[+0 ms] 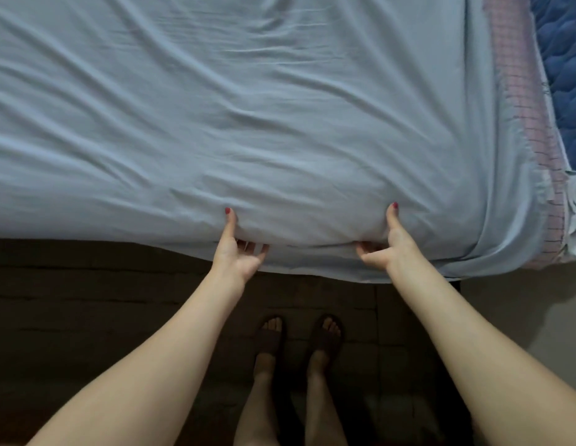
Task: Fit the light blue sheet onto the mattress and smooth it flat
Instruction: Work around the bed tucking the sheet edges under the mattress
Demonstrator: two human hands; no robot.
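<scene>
Gripping the wrinkled light blue sheet (248, 123) at the mattress edge, left hand (237, 252) and right hand (385, 247).

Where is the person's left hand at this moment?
In the head view, the left hand grips the light blue sheet at the mattress's near edge, left of the right hand.

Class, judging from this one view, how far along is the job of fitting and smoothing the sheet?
Done: the light blue sheet covers the top of the bed and wraps the near right corner. In hand: the left hand and right hand grip its near edge, thumbs on top. Left: creases cross the surface, and the right side shows a pink checked layer uncovered.
</scene>
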